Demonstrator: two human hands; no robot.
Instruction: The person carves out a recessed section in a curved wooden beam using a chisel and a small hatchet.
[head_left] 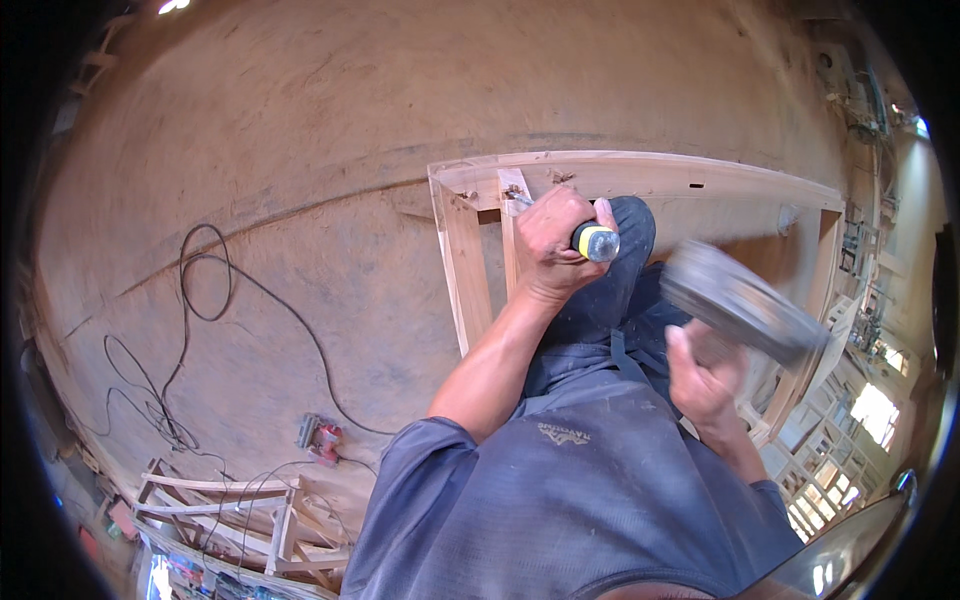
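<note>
My left hand [560, 235] is wrapped round a chisel [597, 243] with a yellow and black handle and a pale, flat butt end. The chisel's metal blade reaches toward the top of a narrow upright in a pale wooden frame [620, 172]; its tip is hard to make out. Wood shavings lie on the rail near this joint. To the right, my right hand [708, 375] is closed round a hammer [742, 305]. Its big dark head is smeared by motion and stands apart from the chisel's butt. Most of the hammer's handle is hidden.
A black cable [300, 320] loops over the dusty floor on the left, near a red power tool [323, 440]. Slatted wooden pieces [215, 500] are heaped at the lower left. More wooden frames [830, 465] stand along the right. My bent knee [630, 225] is inside the frame.
</note>
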